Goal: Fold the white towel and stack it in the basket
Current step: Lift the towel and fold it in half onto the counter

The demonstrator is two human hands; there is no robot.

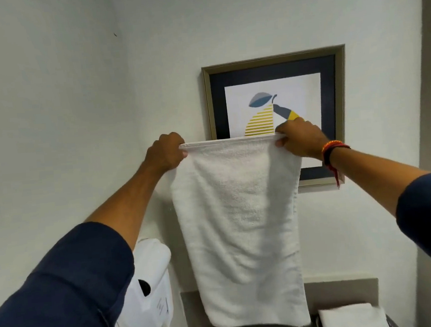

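A white towel point(240, 226) hangs doubled over in front of me, its top edge stretched level at chest height. My left hand point(165, 151) pinches the top left corner and my right hand point(301, 137) pinches the top right corner. The towel's lower end hangs free just above a counter. At the bottom right a folded white towel point(350, 319) lies in a basket whose dark wire rim point(392, 323) barely shows at the frame edge.
A framed pear picture point(275, 86) hangs on the wall right behind the towel. A white wall-mounted hair dryer point(149, 284) sits at the lower left. A grey counter with a low backsplash point(343, 290) runs below the towel.
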